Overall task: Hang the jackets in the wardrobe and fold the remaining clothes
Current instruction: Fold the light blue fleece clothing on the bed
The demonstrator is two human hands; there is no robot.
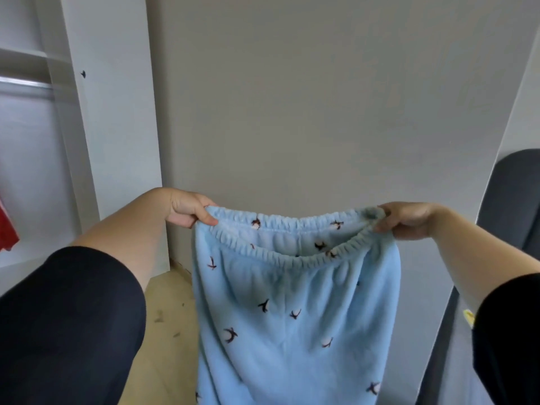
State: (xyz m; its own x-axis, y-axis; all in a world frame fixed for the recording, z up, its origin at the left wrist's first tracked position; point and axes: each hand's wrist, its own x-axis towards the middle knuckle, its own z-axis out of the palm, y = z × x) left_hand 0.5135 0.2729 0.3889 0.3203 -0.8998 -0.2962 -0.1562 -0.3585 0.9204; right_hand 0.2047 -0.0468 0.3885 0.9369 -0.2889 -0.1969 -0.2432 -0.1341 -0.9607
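L hand (187, 209), R hand (409, 219) grip blue pants (292, 317), prob. pajamas.

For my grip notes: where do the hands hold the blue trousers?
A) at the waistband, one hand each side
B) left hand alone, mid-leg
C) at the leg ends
A: the left hand and right hand each pinch one end of the waistband of the blue trousers.

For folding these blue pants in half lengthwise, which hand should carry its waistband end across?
Probably the right hand: its curled fingers bunch one end of the waistband of the blue pants, while the left hand only pinches the other corner. Both hold roughly level, so the edge is slight.
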